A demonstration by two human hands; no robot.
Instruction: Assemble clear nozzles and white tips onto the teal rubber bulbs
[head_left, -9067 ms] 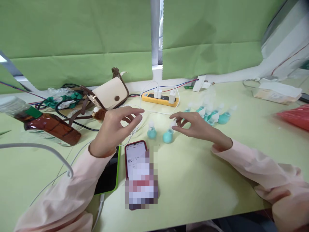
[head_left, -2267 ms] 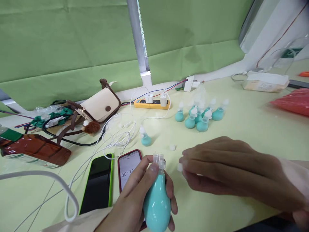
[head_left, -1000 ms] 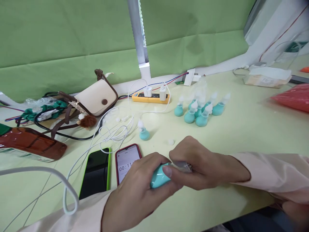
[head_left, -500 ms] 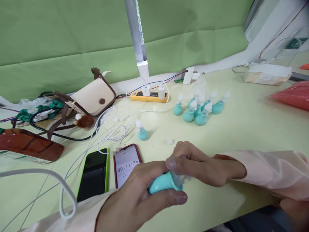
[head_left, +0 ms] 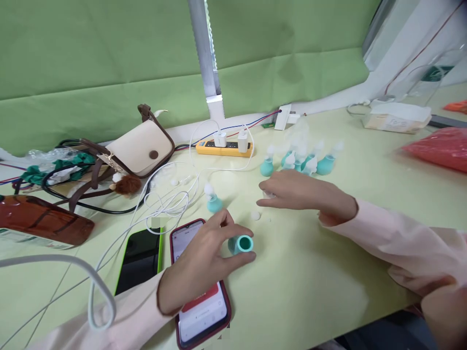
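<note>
My left hand [head_left: 206, 257] grips a teal rubber bulb [head_left: 245, 244] between thumb and fingers; its round open mouth faces me. Farther up the table, my right hand [head_left: 292, 189] has its thumb and fingers around a small clear plastic piece [head_left: 269, 194], mostly hidden by the fingers. A little white round part [head_left: 256, 215] lies on the table between my hands. Beyond the left hand a teal bulb with a white tip [head_left: 213, 201] stands by itself. Several more tipped teal bulbs [head_left: 326, 165] are grouped behind my right hand, partly covered by it.
A phone in a red case [head_left: 204, 323] lies under my left forearm, beside a black phone with a green edge [head_left: 140, 257]. White cables [head_left: 171, 204], a cream handbag [head_left: 140, 148] and a brown bottle [head_left: 44, 221] crowd the left. A yellow power strip [head_left: 224, 149] sits at the back.
My right hand has moved away from the bulb, up and forward, with the clear plastic piece. The bulb in my left hand has been turned so its open mouth shows.
</note>
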